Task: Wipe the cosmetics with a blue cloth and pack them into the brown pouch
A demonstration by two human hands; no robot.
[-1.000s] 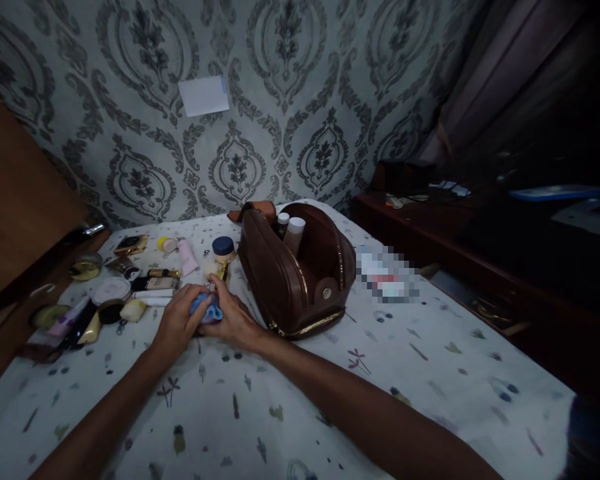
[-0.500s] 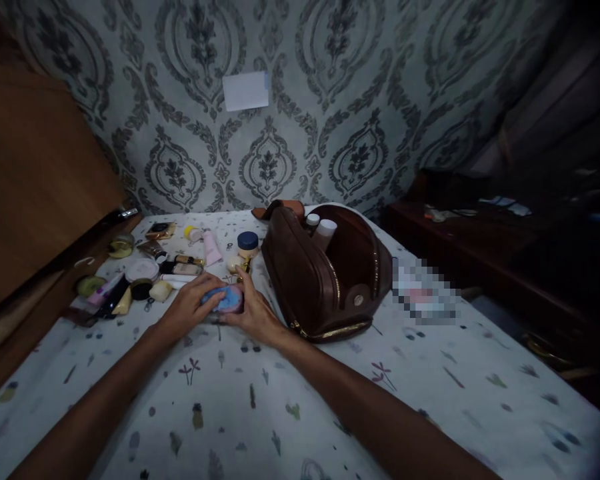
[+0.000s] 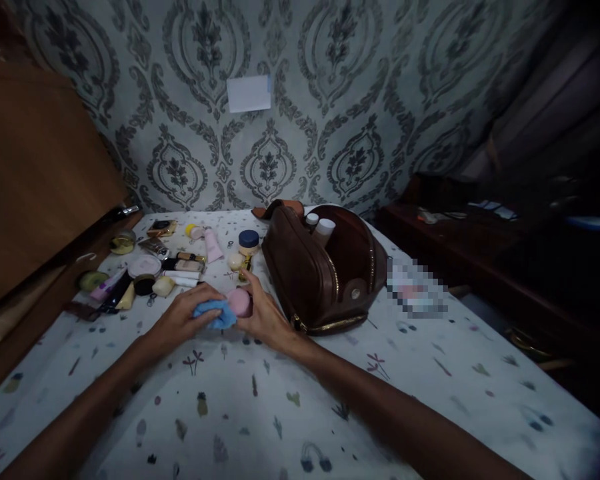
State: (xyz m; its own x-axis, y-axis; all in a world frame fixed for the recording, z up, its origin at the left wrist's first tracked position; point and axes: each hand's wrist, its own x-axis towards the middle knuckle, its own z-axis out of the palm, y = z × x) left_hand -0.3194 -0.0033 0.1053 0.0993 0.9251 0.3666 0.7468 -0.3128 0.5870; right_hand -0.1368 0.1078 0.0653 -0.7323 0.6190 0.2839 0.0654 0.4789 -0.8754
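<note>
My left hand [image 3: 190,312] is closed on a bunched blue cloth [image 3: 220,316], which touches the left side of a small pink round jar [image 3: 239,303]. Around the jar's right side curl the fingers of my right hand [image 3: 264,315], its thumb pointing up. Just right of that hand stands a brown toiletry bag [image 3: 300,273], unzipped, with two white-capped bottles [image 3: 323,230] upright inside. Beyond my hands sit a jar with a dark blue lid [image 3: 249,241], a cream-coloured round item [image 3: 235,261] and a pink tube [image 3: 213,245].
Several cosmetics, among them a round clear-lidded container [image 3: 145,266] and a yellow-capped bottle [image 3: 193,231], lie to the left on the patterned sheet [image 3: 220,413]. A wooden panel [image 3: 40,173] rises at the left. A blurred-out packet [image 3: 416,288] lies right of the bag.
The blue cloth has come off the jar's top to its left side, so the pink surface now shows. My left hand has shifted slightly left and down with the cloth.
</note>
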